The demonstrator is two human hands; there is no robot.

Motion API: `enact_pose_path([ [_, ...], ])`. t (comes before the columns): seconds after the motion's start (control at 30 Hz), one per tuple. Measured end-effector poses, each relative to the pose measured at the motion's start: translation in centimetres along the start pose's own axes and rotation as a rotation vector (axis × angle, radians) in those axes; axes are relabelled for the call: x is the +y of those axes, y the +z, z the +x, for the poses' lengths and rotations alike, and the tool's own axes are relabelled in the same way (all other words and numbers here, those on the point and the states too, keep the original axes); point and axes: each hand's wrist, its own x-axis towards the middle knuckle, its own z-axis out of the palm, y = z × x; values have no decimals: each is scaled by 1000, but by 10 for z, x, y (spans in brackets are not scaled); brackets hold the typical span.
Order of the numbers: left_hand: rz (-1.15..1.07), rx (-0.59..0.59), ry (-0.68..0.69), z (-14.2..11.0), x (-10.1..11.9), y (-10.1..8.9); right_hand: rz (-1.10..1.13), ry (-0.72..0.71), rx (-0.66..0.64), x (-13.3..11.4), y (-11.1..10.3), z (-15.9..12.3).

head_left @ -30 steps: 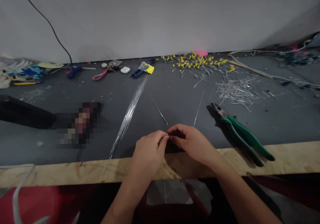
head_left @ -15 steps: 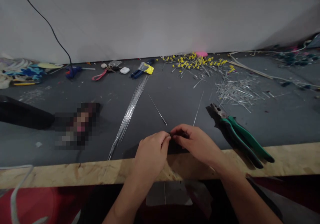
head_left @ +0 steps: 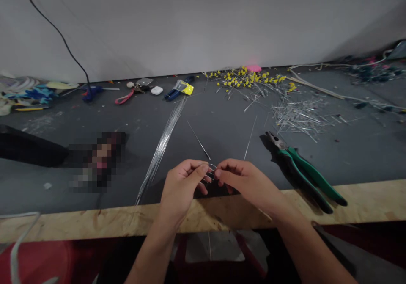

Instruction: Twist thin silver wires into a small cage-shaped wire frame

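Note:
Between my hands is a thin silvery wire (head_left: 212,175) bent into curved loops. My left hand (head_left: 184,181) pinches its left side, thumb on top. From the right, my right hand (head_left: 242,177) has thumb and fingertips closed on the wire's other side; the exact grip is partly hidden. Both hands are just above the table's front edge. A short twisted wire piece (head_left: 199,141) lies just beyond them, and a single straight wire (head_left: 251,138) lies beyond my right hand. Left of my hands rests a bundle of straight wires (head_left: 162,148).
Green-handled pliers (head_left: 301,169) lie on the right. Behind them are a heap of wire pieces (head_left: 298,117) and yellow-tipped wires (head_left: 250,78). A blue tool (head_left: 177,91), a glue gun (head_left: 91,91) and a black object (head_left: 31,145) are farther left. The wooden edge (head_left: 95,224) runs along the front.
My left hand has turned and shifted slightly left, its thumb now on top. The looped wire, hidden before, now shows between both hands. My right hand stays nearly in place.

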Motion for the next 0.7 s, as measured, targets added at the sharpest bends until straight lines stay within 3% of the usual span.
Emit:
enact_pose_path([
  [0.7, 107, 18, 81, 0, -3, -1, -298, -19, 111, -2, 7, 0],
])
